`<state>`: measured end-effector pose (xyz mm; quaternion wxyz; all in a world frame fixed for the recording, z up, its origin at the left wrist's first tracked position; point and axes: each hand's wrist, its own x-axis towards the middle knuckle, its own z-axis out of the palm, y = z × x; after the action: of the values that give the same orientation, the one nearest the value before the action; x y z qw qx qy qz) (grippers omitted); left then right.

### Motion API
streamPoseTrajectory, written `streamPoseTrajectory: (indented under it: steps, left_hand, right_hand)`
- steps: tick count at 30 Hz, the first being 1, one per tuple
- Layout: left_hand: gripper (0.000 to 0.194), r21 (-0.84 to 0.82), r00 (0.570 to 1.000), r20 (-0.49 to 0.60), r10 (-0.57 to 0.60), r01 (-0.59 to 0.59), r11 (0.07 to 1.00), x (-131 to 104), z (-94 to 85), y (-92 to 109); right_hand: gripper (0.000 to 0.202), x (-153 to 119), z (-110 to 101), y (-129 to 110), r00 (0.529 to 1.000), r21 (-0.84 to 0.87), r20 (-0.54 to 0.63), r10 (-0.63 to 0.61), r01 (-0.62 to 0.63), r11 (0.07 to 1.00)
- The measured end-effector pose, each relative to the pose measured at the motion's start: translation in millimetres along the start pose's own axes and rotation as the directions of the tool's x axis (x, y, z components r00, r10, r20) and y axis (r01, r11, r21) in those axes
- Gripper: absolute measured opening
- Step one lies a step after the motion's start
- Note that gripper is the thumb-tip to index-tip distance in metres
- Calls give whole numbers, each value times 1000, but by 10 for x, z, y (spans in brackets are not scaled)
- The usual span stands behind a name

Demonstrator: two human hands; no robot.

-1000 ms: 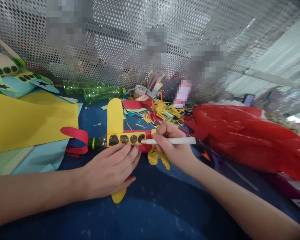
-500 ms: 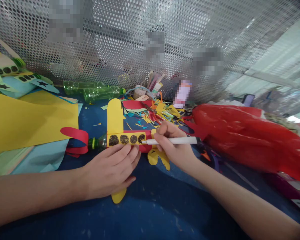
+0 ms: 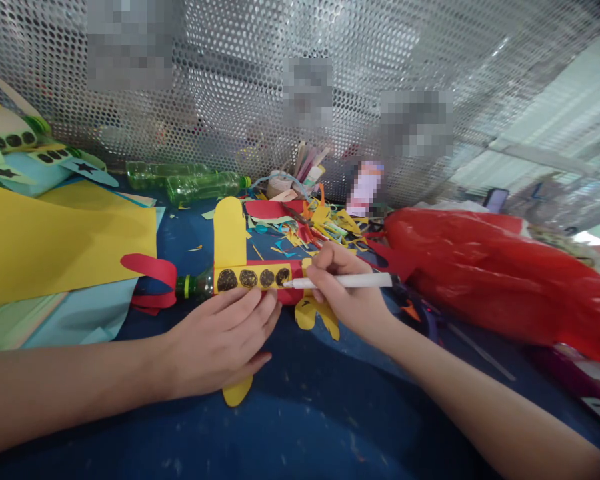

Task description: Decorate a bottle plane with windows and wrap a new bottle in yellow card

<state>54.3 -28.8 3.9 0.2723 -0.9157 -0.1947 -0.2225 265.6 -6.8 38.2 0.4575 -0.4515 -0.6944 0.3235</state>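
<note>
A toy airplane made from a green plastic bottle [image 3: 293,295] lies sideways on the table, wrapped in red paper. A yellow wing [image 3: 230,230] sticks up from its far side, and the tip of another shows below my left hand [image 3: 223,343]. That hand presses its fingers along the bottle's near side, holding it. My right hand [image 3: 350,293] grips a white marker [image 3: 367,281], whose tip touches the last of several black dots on a yellow paper strip [image 3: 258,270]. A red paper loop [image 3: 153,268] surrounds the bottle's capped end. Yellow tail pieces [image 3: 306,315] sit at the right end.
Yellow sheets [image 3: 70,247] and other bottle planes [image 3: 45,167] are at left. Green bottles [image 3: 205,187], paper scraps [image 3: 300,230] and a phone [image 3: 365,188] lie along the metal mesh [image 3: 240,80]. At right is a red plastic bag [image 3: 480,267].
My right hand and the marker have shifted very slightly; the marker's back end sits a little further left. The left hand and the bottle airplane have stayed put.
</note>
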Motion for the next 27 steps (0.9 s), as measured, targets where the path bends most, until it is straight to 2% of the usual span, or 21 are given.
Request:
streamPoseTrajectory:
  steps: [27]
  left_hand:
    - [43, -7, 1000, -5, 6, -6, 1000, -9, 12, 1]
  right_hand:
    - [24, 11, -14, 6, 999, -21, 3, -43, 43, 999]
